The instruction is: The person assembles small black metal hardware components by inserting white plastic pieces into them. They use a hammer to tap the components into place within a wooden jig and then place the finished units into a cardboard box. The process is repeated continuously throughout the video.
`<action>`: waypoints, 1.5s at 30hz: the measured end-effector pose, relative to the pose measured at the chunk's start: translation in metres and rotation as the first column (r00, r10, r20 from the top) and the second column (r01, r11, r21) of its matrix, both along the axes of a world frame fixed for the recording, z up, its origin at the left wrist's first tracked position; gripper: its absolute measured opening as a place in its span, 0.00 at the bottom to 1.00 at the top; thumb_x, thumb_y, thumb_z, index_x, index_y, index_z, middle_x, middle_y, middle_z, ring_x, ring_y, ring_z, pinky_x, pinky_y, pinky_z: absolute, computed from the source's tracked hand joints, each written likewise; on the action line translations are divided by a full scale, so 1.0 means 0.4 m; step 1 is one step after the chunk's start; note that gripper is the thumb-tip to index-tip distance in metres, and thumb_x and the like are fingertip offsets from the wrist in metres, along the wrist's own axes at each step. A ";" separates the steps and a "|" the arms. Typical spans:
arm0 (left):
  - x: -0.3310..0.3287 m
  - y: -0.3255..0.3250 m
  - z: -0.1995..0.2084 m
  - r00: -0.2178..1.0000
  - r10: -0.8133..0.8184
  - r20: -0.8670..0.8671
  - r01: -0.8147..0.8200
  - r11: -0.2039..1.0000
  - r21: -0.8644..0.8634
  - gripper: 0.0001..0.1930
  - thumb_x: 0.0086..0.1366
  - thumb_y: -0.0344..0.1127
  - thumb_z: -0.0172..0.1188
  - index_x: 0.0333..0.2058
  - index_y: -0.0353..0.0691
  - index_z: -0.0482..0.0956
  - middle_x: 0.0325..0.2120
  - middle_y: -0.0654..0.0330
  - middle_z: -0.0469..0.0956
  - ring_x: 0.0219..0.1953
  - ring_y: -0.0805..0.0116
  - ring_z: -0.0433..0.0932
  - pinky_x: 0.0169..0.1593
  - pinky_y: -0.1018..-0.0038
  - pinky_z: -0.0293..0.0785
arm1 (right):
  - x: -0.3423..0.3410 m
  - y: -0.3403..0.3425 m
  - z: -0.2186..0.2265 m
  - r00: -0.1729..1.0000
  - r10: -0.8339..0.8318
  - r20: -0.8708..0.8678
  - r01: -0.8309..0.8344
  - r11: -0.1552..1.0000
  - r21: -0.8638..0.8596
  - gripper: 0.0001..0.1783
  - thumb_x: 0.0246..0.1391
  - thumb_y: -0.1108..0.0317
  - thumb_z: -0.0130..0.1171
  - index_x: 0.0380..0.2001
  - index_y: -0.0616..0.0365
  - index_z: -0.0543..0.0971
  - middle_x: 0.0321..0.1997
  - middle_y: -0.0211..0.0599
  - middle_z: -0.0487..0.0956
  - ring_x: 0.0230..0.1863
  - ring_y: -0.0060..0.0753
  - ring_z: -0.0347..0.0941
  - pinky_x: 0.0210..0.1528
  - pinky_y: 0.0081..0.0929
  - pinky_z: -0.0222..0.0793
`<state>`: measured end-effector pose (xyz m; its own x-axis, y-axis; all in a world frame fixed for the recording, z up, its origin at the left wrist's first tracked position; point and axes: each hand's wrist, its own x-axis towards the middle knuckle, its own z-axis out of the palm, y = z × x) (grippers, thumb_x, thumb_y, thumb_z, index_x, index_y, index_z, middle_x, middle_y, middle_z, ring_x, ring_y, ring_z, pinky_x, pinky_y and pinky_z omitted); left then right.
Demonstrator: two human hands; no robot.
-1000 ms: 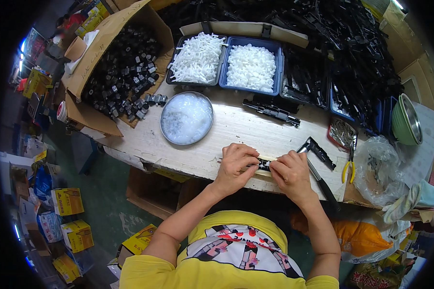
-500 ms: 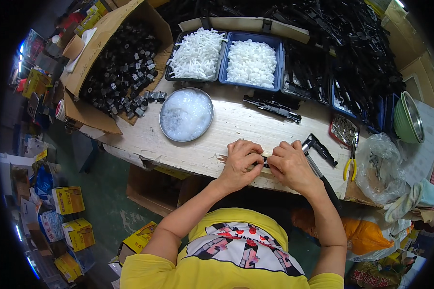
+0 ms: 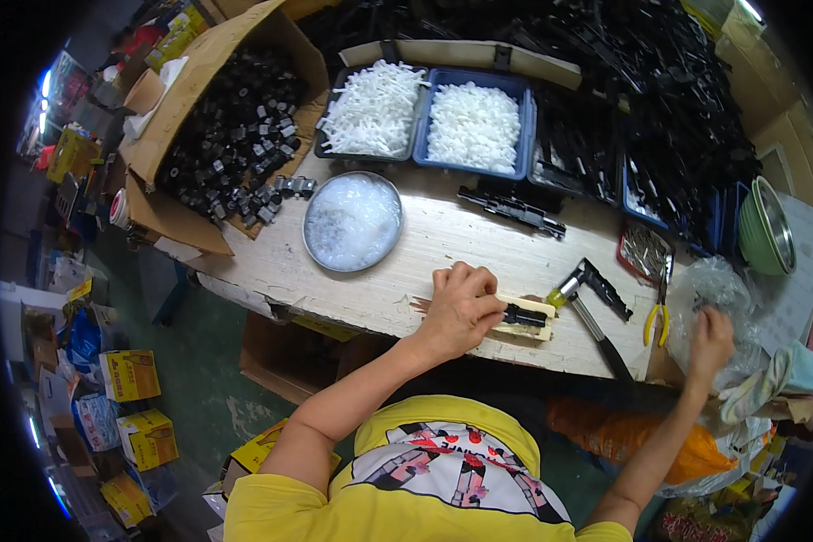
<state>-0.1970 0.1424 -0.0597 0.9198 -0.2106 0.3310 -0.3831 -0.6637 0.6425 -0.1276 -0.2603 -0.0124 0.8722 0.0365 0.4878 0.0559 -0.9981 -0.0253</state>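
My left hand [image 3: 463, 312] is closed at the left end of a long black part [image 3: 524, 315], which lies in a cream fixture block [image 3: 540, 334] near the table's front edge. My right hand [image 3: 713, 341] is at a clear plastic bag [image 3: 727, 287] on the right, its fingers bent together over small dark pieces; what they pinch is too small to tell. Just right of the block lies a hammer [image 3: 602, 340] with a black handle and a yellowish face. Against it rests an angled black part [image 3: 608, 289]. Yellow-handled pliers [image 3: 657, 323] lie between the hammer and the bag.
A round metal dish [image 3: 352, 264] of translucent whitish material stands left of centre. Behind are bins of white pins [image 3: 370, 108] and white caps [image 3: 474, 126]. A carton [image 3: 210, 95] holds black-and-metal pieces. A red tray [image 3: 643, 244] of small metal pins and a green bowl [image 3: 757, 237] stand right.
My right hand has left the black part and moved right to the plastic bag. My left hand stays at the fixture, whose right part has come into view.
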 end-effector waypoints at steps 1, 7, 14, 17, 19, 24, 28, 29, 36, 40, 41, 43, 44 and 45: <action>0.002 0.004 0.003 1.000 -0.009 0.011 0.008 1.000 0.030 0.07 0.46 0.31 0.64 0.27 0.45 0.79 0.32 0.65 0.69 0.38 0.66 0.64 0.44 0.67 0.52 | -0.007 -0.058 -0.001 0.986 -0.156 -0.066 0.151 0.985 -0.078 0.07 0.47 0.68 0.56 0.30 0.58 0.78 0.31 0.42 0.75 0.37 0.47 0.71 0.40 0.40 0.67; 0.006 0.006 0.002 0.995 -0.073 0.065 0.065 0.992 0.112 0.07 0.47 0.33 0.63 0.27 0.46 0.77 0.32 0.65 0.67 0.39 0.67 0.64 0.43 0.65 0.53 | -0.035 -0.157 -0.049 0.810 -0.449 -0.378 0.420 0.893 -0.161 0.16 0.45 0.63 0.59 0.38 0.57 0.76 0.39 0.43 0.77 0.43 0.49 0.72 0.45 0.47 0.63; 0.006 0.003 0.018 0.998 -0.033 -0.049 0.040 0.989 0.142 0.09 0.46 0.37 0.64 0.29 0.45 0.79 0.32 0.64 0.68 0.41 0.65 0.64 0.44 0.65 0.52 | 0.012 -0.162 -0.084 0.817 -0.275 -0.507 0.343 0.938 0.044 0.16 0.42 0.67 0.60 0.36 0.60 0.75 0.33 0.45 0.78 0.39 0.49 0.73 0.43 0.40 0.64; 0.021 0.008 0.035 0.996 -0.067 -0.059 0.073 0.991 0.112 0.10 0.46 0.38 0.65 0.29 0.45 0.79 0.32 0.64 0.69 0.40 0.64 0.64 0.44 0.64 0.53 | 0.010 -0.220 -0.114 0.881 -0.216 -0.421 0.293 0.948 0.125 0.18 0.42 0.67 0.59 0.39 0.61 0.74 0.39 0.49 0.74 0.43 0.51 0.70 0.45 0.39 0.64; 0.033 0.032 0.048 1.000 -0.024 -0.010 0.025 0.995 0.092 0.11 0.46 0.39 0.65 0.29 0.45 0.79 0.33 0.63 0.70 0.39 0.63 0.65 0.44 0.63 0.54 | 0.013 -0.230 -0.113 0.917 -0.245 -0.315 0.262 0.965 0.014 0.20 0.43 0.68 0.59 0.42 0.61 0.73 0.44 0.52 0.71 0.47 0.52 0.68 0.46 0.40 0.63; 0.212 0.258 0.078 0.898 0.379 0.224 -0.402 0.913 0.065 0.11 0.43 0.32 0.67 0.28 0.41 0.78 0.32 0.57 0.74 0.36 0.59 0.71 0.41 0.67 0.65 | 0.013 -0.186 -0.071 0.748 -0.489 -0.449 0.490 0.863 -0.125 0.25 0.43 0.69 0.58 0.47 0.62 0.69 0.49 0.56 0.67 0.52 0.56 0.62 0.51 0.44 0.61; 0.327 0.486 0.084 0.628 0.725 0.283 -0.778 0.601 0.183 0.12 0.46 0.31 0.63 0.32 0.37 0.80 0.32 0.50 0.74 0.38 0.53 0.73 0.41 0.63 0.70 | 0.037 -0.184 -0.042 0.690 -0.444 -0.571 0.435 0.886 -0.162 0.24 0.40 0.72 0.58 0.45 0.63 0.70 0.49 0.58 0.66 0.51 0.58 0.64 0.51 0.44 0.62; 0.340 0.514 0.081 0.625 0.738 0.256 -0.780 0.598 0.182 0.12 0.45 0.31 0.64 0.32 0.37 0.80 0.32 0.50 0.74 0.38 0.53 0.73 0.41 0.64 0.70 | 0.045 -0.187 -0.042 0.690 -0.430 -0.582 0.411 0.895 -0.175 0.24 0.41 0.72 0.58 0.46 0.63 0.69 0.49 0.57 0.67 0.50 0.58 0.65 0.50 0.44 0.62; 0.392 0.605 0.054 0.706 0.686 0.175 -0.708 0.689 0.156 0.10 0.41 0.32 0.65 0.26 0.37 0.81 0.29 0.49 0.76 0.36 0.51 0.75 0.42 0.64 0.70 | 0.075 -0.249 -0.080 0.749 -0.386 -0.538 0.392 0.913 -0.109 0.22 0.37 0.72 0.58 0.41 0.65 0.71 0.40 0.58 0.74 0.45 0.59 0.69 0.46 0.44 0.65; 0.369 0.587 0.084 0.723 0.646 0.246 -0.674 0.737 0.043 0.09 0.40 0.28 0.65 0.25 0.37 0.81 0.24 0.52 0.75 0.30 0.57 0.76 0.36 0.67 0.71 | 0.077 -0.227 -0.068 0.798 -0.379 -0.468 0.394 0.916 -0.069 0.19 0.35 0.71 0.59 0.35 0.67 0.74 0.36 0.58 0.76 0.42 0.56 0.72 0.44 0.43 0.66; 0.363 0.585 0.091 0.731 0.645 0.224 -0.661 0.751 -0.005 0.09 0.40 0.27 0.65 0.25 0.37 0.81 0.23 0.53 0.74 0.28 0.59 0.75 0.34 0.69 0.71 | 0.081 -0.247 -0.078 0.803 -0.357 -0.478 0.380 0.924 -0.052 0.18 0.36 0.71 0.59 0.34 0.68 0.74 0.35 0.60 0.75 0.41 0.59 0.71 0.43 0.44 0.65; 0.345 0.578 0.106 0.749 0.631 0.200 -0.621 0.775 -0.119 0.09 0.41 0.25 0.65 0.25 0.37 0.81 0.21 0.56 0.74 0.25 0.64 0.75 0.31 0.73 0.71 | 0.082 -0.297 -0.094 0.808 -0.319 -0.495 0.357 0.934 -0.020 0.16 0.37 0.72 0.58 0.32 0.70 0.74 0.34 0.63 0.74 0.39 0.63 0.70 0.40 0.45 0.64; 0.329 0.575 0.113 0.754 0.625 0.199 -0.599 0.780 -0.182 0.08 0.41 0.25 0.64 0.26 0.37 0.81 0.21 0.57 0.73 0.24 0.67 0.74 0.30 0.75 0.70 | 0.084 -0.301 -0.097 0.809 -0.303 -0.503 0.350 0.937 -0.001 0.15 0.37 0.71 0.58 0.32 0.69 0.74 0.33 0.63 0.74 0.39 0.63 0.70 0.40 0.45 0.64; 0.314 0.566 0.120 0.762 0.617 0.197 -0.571 0.784 -0.245 0.08 0.42 0.24 0.64 0.26 0.36 0.81 0.20 0.59 0.73 0.22 0.70 0.74 0.29 0.77 0.70 | 0.076 -0.291 -0.086 0.808 -0.291 -0.512 0.347 0.938 0.015 0.15 0.38 0.71 0.58 0.31 0.69 0.74 0.33 0.62 0.74 0.39 0.63 0.70 0.40 0.45 0.64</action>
<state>-0.0715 0.3687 -0.0118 0.7204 0.4268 0.5466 -0.1095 -0.7083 0.6974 -0.0973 -0.3765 -0.0467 0.9496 -0.3123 -0.0268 -0.3134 -0.9474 -0.0650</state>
